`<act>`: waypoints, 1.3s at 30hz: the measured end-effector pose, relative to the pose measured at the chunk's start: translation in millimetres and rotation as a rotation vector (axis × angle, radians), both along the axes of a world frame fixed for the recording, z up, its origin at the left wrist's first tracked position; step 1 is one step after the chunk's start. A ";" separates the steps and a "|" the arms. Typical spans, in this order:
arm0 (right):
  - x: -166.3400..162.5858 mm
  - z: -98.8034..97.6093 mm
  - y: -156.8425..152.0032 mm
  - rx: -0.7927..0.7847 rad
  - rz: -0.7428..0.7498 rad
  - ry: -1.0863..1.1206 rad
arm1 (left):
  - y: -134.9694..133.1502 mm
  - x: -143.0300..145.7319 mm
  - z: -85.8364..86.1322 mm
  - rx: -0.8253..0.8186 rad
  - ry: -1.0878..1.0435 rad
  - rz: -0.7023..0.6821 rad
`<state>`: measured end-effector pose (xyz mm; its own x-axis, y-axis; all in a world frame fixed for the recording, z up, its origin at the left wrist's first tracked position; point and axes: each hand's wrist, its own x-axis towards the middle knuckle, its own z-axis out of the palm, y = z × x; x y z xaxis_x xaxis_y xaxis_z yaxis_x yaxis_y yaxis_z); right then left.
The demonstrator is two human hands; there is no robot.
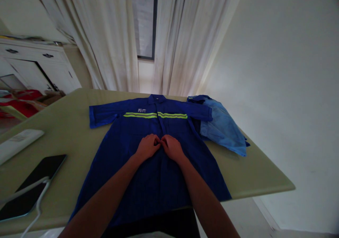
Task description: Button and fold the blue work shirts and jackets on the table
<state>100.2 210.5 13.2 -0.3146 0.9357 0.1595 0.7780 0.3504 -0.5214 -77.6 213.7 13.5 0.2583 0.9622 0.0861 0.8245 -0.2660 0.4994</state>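
Observation:
A dark blue short-sleeved work shirt (137, 167) lies spread face up, collar at the far end, with a yellow-green reflective stripe across the chest. Its lower hem hangs at the near table edge. My left hand (149, 145) and my right hand (171, 146) meet at the front placket, just below the stripe. Both are closed, thumbs and fingers pinched together on the placket fabric. Whether a button is between the fingertips cannot be made out.
The pale green table (254, 174) carries folded blue clothing (222, 125) at the right, partly under a sleeve. On the left lie a phone (34, 181) with a white cable (39, 199) and a white device (21, 142). Curtains (106, 36) and a wall (286, 89) stand beyond.

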 end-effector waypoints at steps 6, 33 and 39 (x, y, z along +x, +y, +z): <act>-7.0 -1.2 1.3 0.019 -0.035 0.002 | -3.3 2.5 5.5 0.029 0.045 0.007; -0.5 -11.0 0.4 0.082 -0.104 0.115 | -16.6 5.8 -14.0 0.239 0.175 -0.041; 2.2 -14.3 30.1 0.082 -0.070 0.103 | 4.9 5.4 -26.7 0.190 0.192 -0.045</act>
